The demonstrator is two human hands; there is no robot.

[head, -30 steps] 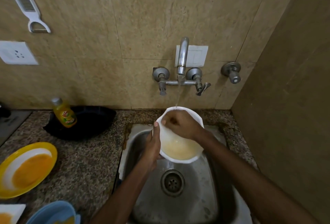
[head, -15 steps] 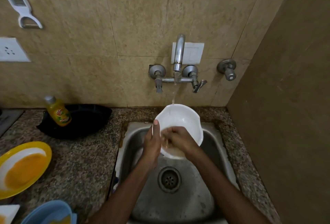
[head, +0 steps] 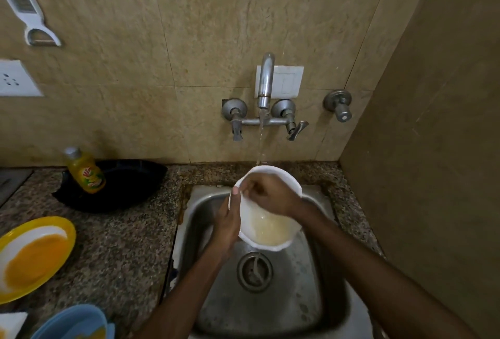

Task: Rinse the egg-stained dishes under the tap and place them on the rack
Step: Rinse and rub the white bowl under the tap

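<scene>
Head view: left hand point(head: 226, 226) grips white bowl point(head: 267, 230) (right hand point(head: 273, 195) curled inside); yellow plate point(head: 35, 254) nearby.

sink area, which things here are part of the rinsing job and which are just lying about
Part of the job: white bowl, tap, sink, left hand, right hand, yellow plate, blue bowl.

Lying about: soap bottle, black pan, peeler.

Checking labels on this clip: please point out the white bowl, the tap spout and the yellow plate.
white bowl point(head: 270, 230): head view, on its wet inner wall below the hands.
tap spout point(head: 266, 79): head view, on the curved metal pipe.
yellow plate point(head: 65, 226): head view, on its bare yellow rim.
</scene>
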